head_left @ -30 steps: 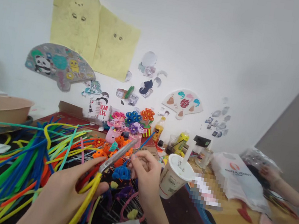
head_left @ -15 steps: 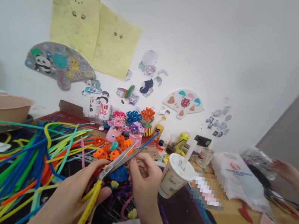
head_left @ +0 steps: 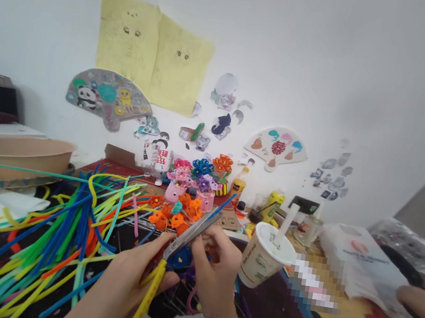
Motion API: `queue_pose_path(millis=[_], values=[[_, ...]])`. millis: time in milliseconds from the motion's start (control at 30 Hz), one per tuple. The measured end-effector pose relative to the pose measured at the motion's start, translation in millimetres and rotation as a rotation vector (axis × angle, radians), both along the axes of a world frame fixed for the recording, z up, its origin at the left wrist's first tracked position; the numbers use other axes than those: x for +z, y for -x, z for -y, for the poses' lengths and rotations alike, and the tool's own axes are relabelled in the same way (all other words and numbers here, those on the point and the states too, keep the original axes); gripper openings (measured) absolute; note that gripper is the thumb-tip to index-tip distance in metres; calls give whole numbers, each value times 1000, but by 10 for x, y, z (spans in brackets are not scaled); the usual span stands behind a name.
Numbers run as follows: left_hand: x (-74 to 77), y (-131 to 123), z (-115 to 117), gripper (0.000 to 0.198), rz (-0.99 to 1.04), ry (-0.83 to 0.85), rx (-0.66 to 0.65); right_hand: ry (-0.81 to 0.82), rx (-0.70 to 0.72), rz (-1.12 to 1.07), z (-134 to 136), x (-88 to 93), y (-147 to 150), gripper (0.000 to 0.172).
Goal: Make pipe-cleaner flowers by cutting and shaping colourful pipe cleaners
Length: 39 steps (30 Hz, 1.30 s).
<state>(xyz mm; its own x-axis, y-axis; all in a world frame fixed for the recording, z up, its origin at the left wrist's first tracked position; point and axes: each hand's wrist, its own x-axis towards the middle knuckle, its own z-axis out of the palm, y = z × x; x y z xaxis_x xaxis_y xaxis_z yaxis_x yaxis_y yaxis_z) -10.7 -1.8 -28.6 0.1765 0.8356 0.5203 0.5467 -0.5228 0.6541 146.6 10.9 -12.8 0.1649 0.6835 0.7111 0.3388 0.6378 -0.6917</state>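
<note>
My left hand (head_left: 138, 271) is closed around a pair of scissors (head_left: 182, 239) with yellow handles, the blades pointing up and to the right. A blue pipe cleaner (head_left: 226, 204) sticks out past the blade tips, and my right hand (head_left: 216, 262) pinches it beside the blades. The blades look almost together; whether they touch the pipe cleaner I cannot tell. Just beyond my hands lie orange pipe-cleaner flowers (head_left: 179, 213). To my left spreads a heap of loose pipe cleaners (head_left: 64, 227) in blue, green, yellow and orange.
A lidded drink cup (head_left: 265, 258) with a straw stands right of my right hand. Flower pots (head_left: 206, 201) and a juice bottle (head_left: 239, 185) line the wall. A brown basin (head_left: 15, 154) sits at left. Another person's hand (head_left: 421, 305) is near a white bag (head_left: 361, 263).
The scissor blades have drawn closer together beside the blue pipe cleaner. My view has turned slightly left. The other person's hand has come down and nearer, off the clear plastic wrap.
</note>
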Motion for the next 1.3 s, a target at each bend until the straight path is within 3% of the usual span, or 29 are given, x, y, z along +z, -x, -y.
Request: queue_pose_path(millis=[133, 533, 1100, 1300], values=[[-30, 78, -42, 41, -20, 6, -81, -1, 27, 17, -6, -8, -4, 18], [-59, 140, -72, 48, -12, 64, -155, -102, 36, 132, 13, 49, -26, 20], [-108, 80, -27, 56, -45, -28, -102, -125, 29, 155, 2, 47, -23, 18], [-160, 76, -37, 45, -70, -46, -31, -119, 37, 143, 3, 71, -19, 19]])
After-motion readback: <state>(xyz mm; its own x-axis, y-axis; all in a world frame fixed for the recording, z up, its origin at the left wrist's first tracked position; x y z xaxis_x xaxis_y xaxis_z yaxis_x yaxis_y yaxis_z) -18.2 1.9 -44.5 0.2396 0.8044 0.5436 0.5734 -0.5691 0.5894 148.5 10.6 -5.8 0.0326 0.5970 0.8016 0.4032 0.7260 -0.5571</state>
